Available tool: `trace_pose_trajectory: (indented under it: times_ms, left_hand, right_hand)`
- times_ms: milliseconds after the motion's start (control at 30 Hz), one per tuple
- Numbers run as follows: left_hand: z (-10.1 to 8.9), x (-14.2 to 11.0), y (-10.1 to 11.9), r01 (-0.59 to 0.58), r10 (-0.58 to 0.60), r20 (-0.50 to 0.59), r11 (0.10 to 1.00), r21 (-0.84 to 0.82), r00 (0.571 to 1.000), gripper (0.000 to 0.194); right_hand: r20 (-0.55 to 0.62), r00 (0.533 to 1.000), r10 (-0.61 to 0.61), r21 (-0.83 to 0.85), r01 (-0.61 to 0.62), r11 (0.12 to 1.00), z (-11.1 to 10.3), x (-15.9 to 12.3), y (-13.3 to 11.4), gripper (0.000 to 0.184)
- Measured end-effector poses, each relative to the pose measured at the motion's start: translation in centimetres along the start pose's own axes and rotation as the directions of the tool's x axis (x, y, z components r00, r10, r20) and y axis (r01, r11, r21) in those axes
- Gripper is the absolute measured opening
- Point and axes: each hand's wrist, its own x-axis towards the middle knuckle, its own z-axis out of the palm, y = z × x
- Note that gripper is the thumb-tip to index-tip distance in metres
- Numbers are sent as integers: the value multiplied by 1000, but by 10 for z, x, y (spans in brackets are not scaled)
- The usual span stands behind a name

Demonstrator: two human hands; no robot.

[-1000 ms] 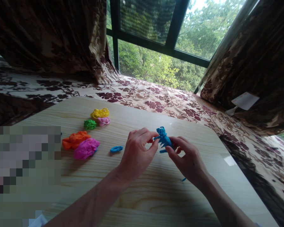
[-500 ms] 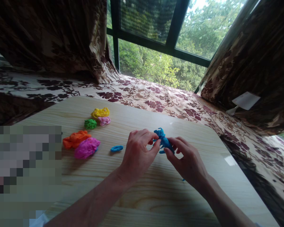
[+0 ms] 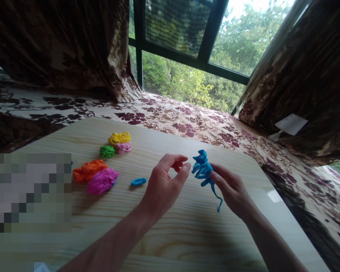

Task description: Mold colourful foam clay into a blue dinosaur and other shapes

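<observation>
A small blue animal figure [image 3: 203, 168], apparently soft modelling material, has pointed ears, stubby limbs and a long thin tail hanging down. My right hand [image 3: 232, 189] pinches it from the right side, between thumb and fingers, above the table. Just left of the figure is my left hand [image 3: 167, 177], its thumb and fingertips apart with nothing between them; it does not touch the figure. Farther left, a blue ring-shaped piece [image 3: 138, 182] lies flat on the wooden table [image 3: 170, 241].
Crumpled soft lumps lie at the table's left: orange [image 3: 89, 170], magenta [image 3: 102, 181], green [image 3: 107, 152], yellow [image 3: 119, 138] and pale pink [image 3: 124, 147]. Beyond is a ledge with floral cloth [image 3: 184, 117], below a window between curtains. A pixelated patch covers the lower left.
My left fingers have come off the blue figure and parted. In my right hand the figure has turned more upright, so its ears, limbs and tail now show.
</observation>
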Motion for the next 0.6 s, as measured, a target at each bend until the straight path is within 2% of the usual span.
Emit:
trace_pose_trajectory:
  times_ms: [67,133,200,300,367,467,600]
  left_hand:
    - [0,1,-1,173,-157,121,975,-141,980,31]
    - [0,3,-3,280,-229,229,934,-221,946,35]
    - [-1,3,-5,317,-244,280,914,-255,929,36]
    - [0,2,-5,340,-261,299,905,-255,918,35]
    - [2,0,-3,318,-262,256,924,-211,931,35]
    - [4,-3,-1,204,-187,150,973,-112,971,38]
    - [5,-4,-1,99,-91,142,994,-49,986,29]
  right_hand:
    - [27,999,-23,56,22,998,-2,0,0,28]
    - [29,998,-53,65,51,997,-2,0,0,28]
    - [18,997,-72,63,71,996,0,0,1,28]
    - [5,997,-83,68,83,994,3,1,4,30]
    - [-6,996,-91,63,91,994,3,1,5,31]
    - [-5,995,-96,41,96,994,3,1,6,33]
    - [15,995,-101,28,101,995,3,0,3,33]
